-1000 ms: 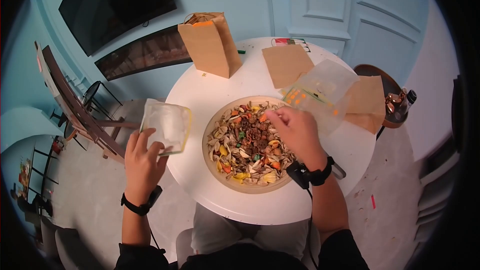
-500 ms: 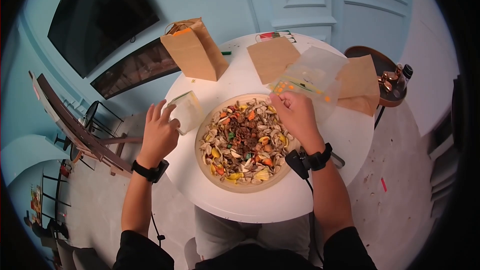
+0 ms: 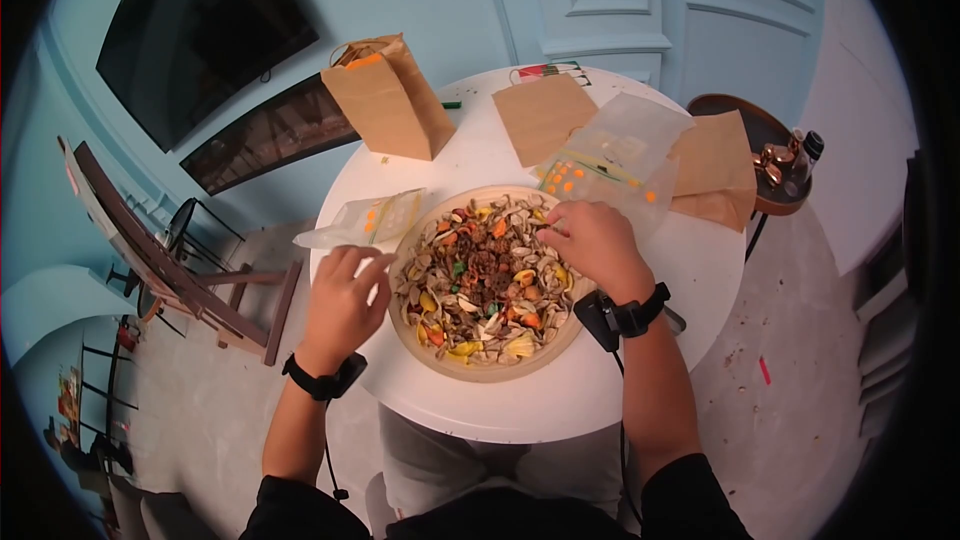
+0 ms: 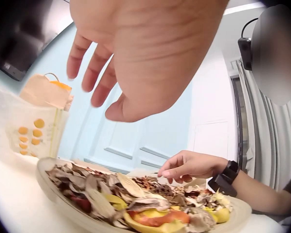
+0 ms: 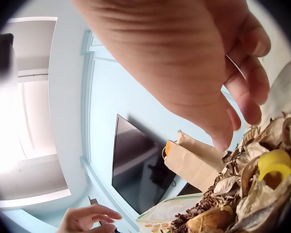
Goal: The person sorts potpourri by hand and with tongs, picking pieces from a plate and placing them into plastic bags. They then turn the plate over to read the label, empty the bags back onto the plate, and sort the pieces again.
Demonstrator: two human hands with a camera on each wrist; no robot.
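A round, pale tray (image 3: 480,373) full of potpourri (image 3: 495,270) stands at the front of the white table. Dried petals ring small brown cones, with yellow, orange and green bits among them. My left hand (image 3: 345,300) hovers by the tray's left rim, fingers relaxed and holding nothing. Behind it lies a clear zip bag (image 3: 372,218) with orange dots. Over the tray's right side hangs my right hand (image 3: 600,245), fingers loosely bent close above the petals. In the right wrist view its thumb and fingers stand apart, with nothing between them.
Behind my right hand, another clear bag (image 3: 625,155) overlaps flat brown paper (image 3: 720,170). A further brown paper sheet (image 3: 545,118) lies at the back. An upright paper bag (image 3: 390,105) stands back left, and a side table (image 3: 735,110) with bottles is beyond the right edge.
My left hand has let go of the clear bag, now lying left of the tray, and has come back toward the tray's rim. My right hand stays over the tray's right side.
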